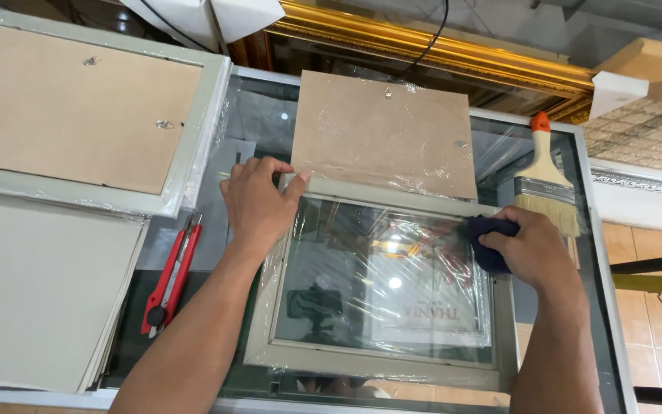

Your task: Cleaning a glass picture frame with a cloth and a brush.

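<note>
A pale grey picture frame (381,360) lies on a glass-topped table (599,253), its glass pane covered in clear plastic wrap. My left hand (258,203) rests on the frame's upper left corner, fingers pressing the wrap and the edge of a brown backing board (385,130) that overlaps the frame's top. My right hand (534,249) grips a dark blue cloth (488,238) against the frame's upper right edge.
A red utility knife (170,280) lies left of the frame. A wide paintbrush (545,180) with an orange tip sits at the right. Another wrapped frame (78,115) lies face down at upper left above stacked grey boards (40,291). A gold frame (438,54) stands behind.
</note>
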